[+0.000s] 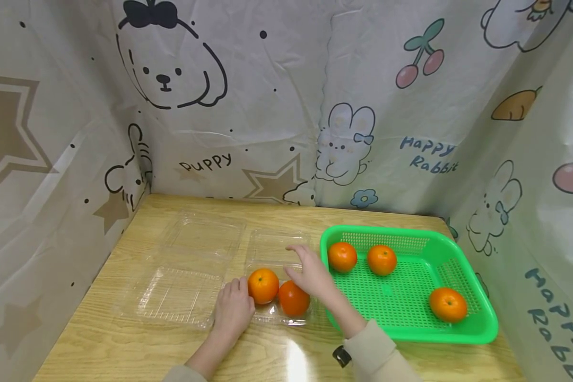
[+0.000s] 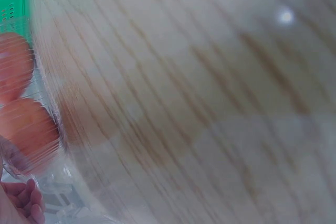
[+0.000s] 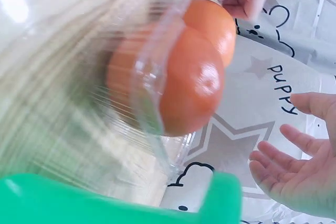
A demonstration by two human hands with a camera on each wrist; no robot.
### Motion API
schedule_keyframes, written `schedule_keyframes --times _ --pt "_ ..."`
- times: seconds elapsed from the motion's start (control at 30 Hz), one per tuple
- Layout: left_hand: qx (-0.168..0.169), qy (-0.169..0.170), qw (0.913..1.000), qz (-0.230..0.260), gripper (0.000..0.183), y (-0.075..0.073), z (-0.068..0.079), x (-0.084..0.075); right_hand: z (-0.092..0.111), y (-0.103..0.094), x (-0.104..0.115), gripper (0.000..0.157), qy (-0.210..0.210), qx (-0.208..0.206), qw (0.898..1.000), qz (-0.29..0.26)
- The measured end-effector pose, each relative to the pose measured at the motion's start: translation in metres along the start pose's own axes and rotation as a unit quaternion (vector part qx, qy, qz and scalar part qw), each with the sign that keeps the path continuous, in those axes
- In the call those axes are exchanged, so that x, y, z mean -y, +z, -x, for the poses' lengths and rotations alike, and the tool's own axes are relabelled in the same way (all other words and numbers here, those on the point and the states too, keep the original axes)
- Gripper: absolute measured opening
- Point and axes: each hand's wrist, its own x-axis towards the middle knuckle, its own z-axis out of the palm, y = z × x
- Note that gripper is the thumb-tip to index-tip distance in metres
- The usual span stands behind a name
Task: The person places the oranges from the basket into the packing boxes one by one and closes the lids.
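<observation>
A clear plastic clamshell box (image 1: 279,319) lies on the table with two oranges side by side in its near half. The left orange (image 1: 263,286) is beside my left hand (image 1: 234,307), whose curled fingers and thumb pinch the box's left edge. Closer to my right arm sits the second orange (image 1: 294,298), large in the right wrist view. Above the box's right side, my right hand (image 1: 310,273) is spread and holds nothing; its fingers (image 3: 283,169) show apart in the right wrist view. Behind the oranges lies the box's flat lid (image 1: 279,241).
To the right stands a green basket (image 1: 387,335) with three oranges: two at its back left (image 1: 342,257) (image 1: 382,260) and one at front right (image 1: 448,305). A larger clear clamshell box (image 1: 172,297) lies unfolded at left. Printed cloth (image 1: 277,122) surrounds the table's back and sides.
</observation>
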Motion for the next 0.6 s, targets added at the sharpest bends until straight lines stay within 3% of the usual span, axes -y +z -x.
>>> schedule_keyframes --times 0.43,0.6 --pt "-0.010 0.004 0.9999 -0.001 0.032 0.002 0.000 0.001 -0.028 -0.011 -0.003 0.045 0.042 -0.014 0.995 -0.091" --pt "-0.014 0.006 0.9999 0.000 0.031 0.002 0.000 0.001 -0.040 -0.014 -0.003 0.045 0.083 -0.007 0.990 -0.115"
